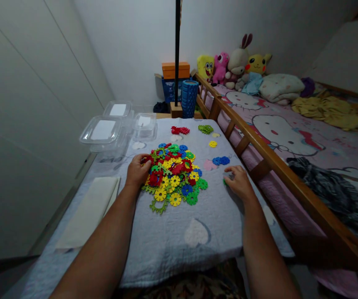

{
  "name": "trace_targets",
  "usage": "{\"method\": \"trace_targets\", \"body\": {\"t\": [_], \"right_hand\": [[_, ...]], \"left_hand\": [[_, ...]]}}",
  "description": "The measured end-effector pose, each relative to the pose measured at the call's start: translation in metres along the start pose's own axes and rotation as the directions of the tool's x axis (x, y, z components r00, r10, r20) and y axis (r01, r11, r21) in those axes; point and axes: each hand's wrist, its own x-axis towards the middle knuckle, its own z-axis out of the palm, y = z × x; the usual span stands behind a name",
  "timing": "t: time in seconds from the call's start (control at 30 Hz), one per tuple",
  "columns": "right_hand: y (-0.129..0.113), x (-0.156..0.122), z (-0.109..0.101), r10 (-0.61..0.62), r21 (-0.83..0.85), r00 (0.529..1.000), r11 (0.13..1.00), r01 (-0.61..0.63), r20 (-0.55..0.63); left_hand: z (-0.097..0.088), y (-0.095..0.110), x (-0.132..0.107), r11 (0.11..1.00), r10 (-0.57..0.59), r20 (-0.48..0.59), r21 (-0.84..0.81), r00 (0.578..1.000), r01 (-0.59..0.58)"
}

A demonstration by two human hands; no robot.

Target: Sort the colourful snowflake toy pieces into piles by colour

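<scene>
- Left hand (137, 170): fingers curled over the edge of the disc pile (174, 176) mid-desk (166, 261). I couldn't tell whether it gripped one.
- Right hand (239, 182): I held it loose, fingertips pinning a green disc (225, 181) clear of the pile.

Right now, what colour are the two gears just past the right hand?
The gears are blue, head view.
</scene>
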Motion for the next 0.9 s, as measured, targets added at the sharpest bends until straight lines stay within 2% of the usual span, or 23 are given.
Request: {"method": "trace_targets", "body": {"t": [0.13, 0.2, 0.3, 0.47, 0.67, 0.73, 0.8, 0.9], "right_hand": [[-0.033, -0.004, 0.013, -0.214, 0.055, 0.969, 0.977, 0.208, 0.127], [-0.048, -0.007, 0.020, -0.264, 0.043, 0.943, 0.964, 0.261, 0.203], [-0.060, -0.012, 0.027, -0.268, -0.016, 0.927, 0.959, 0.281, 0.262], [-0.058, -0.012, 0.030, -0.258, -0.036, 0.914, 0.959, 0.283, 0.315], [-0.054, -0.008, 0.028, -0.284, 0.145, 0.909, 0.957, 0.250, 0.306], [-0.050, -0.007, 0.025, -0.231, 0.228, 0.941, 0.958, 0.175, 0.246], [-0.042, -0.005, 0.018, -0.098, 0.302, 0.982, 0.952, 0.046, 0.161], [-0.020, -0.002, 0.004, 0.114, 0.390, 0.989, 0.910, -0.141, 0.092]], "left_hand": [[-0.003, 0.007, -0.001, 0.998, -0.011, 0.025, 0.069, 1.000, 0.009], [-0.004, 0.009, -0.002, 0.996, -0.012, 0.034, 0.086, 0.999, 0.009], [-0.004, 0.009, -0.002, 0.995, -0.002, 0.043, 0.103, 0.999, -0.002], [-0.002, 0.004, -0.001, 0.997, -0.007, 0.050, 0.082, 0.999, 0.003], [-0.003, 0.005, -0.001, 0.996, -0.019, 0.049, 0.087, 0.999, 0.015], [-0.003, 0.005, -0.001, 0.997, -0.021, 0.050, 0.079, 0.999, 0.017], [-0.003, 0.004, -0.001, 0.997, -0.022, 0.053, 0.079, 0.998, 0.018], [-0.003, 0.005, 0.000, 0.997, -0.019, 0.055, 0.077, 0.998, 0.015]]}}
